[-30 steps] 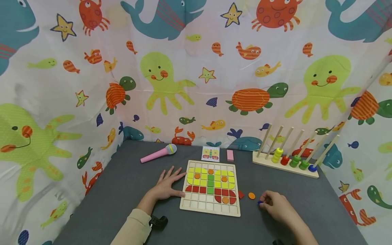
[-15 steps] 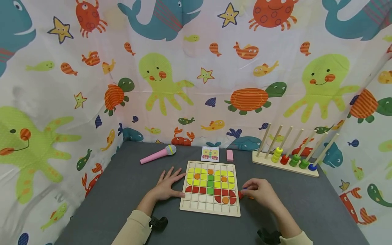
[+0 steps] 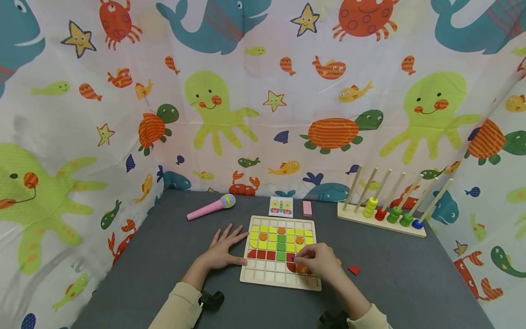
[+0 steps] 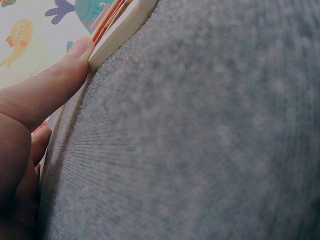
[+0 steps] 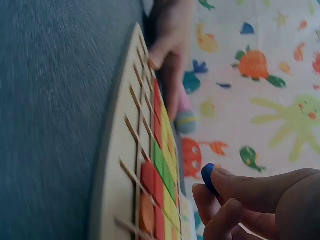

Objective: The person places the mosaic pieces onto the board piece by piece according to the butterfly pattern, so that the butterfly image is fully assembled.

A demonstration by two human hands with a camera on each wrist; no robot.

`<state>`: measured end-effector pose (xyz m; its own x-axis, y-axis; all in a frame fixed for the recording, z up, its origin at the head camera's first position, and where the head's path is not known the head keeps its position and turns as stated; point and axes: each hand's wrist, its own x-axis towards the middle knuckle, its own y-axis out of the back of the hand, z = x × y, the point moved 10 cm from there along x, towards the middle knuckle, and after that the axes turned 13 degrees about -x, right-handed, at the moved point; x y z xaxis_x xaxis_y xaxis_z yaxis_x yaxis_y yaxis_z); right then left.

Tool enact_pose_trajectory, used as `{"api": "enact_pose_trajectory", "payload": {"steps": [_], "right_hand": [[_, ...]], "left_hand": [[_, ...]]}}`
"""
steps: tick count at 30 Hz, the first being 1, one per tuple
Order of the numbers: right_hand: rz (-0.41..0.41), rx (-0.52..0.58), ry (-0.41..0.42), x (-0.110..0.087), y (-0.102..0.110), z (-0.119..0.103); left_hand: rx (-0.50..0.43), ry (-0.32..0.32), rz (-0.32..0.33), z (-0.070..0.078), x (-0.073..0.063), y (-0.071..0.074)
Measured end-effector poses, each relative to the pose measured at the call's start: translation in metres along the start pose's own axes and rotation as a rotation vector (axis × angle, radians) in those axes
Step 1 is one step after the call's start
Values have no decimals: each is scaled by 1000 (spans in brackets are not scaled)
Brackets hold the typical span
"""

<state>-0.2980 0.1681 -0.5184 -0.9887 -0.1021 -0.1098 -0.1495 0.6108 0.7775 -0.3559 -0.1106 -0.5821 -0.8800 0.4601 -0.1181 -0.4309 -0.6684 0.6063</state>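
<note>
My right hand [image 3: 318, 261] is over the right part of a wooden grid board [image 3: 263, 278], pinching a small blue piece [image 5: 207, 176] between thumb and fingertips. In the right wrist view, the blue piece appears raised off the grid. Yellow, green, red and orange flat pieces fill many of the board's cells; bare cells run along the near rows. My left hand [image 3: 222, 251] lies spread on the table at the board's left side. Its thumb [image 4: 60, 80] touches the board's edge. The right hand hides some red pieces.
A pattern card [image 3: 281, 207] and a pink block [image 3: 307, 209] sit behind the board. To their left lies a pink toy microphone [image 3: 209, 208]. A peg stand [image 3: 382, 221] with coloured rings is at the back right. One loose red piece [image 3: 354, 270] lies right of the board.
My right hand has moved left from the table to above the board, carrying the blue piece. A loose red piece now shows to its right. The left hand stays put.
</note>
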Motion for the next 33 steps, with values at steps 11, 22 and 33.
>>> {"api": "enact_pose_trajectory", "payload": {"steps": [11,22,33], "right_hand": [[-35,-81,91,6,-37,-28],[31,-180,79,9,-38,-28],[49,-157,71,14,-33,-24]], "left_hand": [[8,0,5,-3,0,0],[3,-10,-3,0,0,2],[12,-9,0,-2,0,1]]}}
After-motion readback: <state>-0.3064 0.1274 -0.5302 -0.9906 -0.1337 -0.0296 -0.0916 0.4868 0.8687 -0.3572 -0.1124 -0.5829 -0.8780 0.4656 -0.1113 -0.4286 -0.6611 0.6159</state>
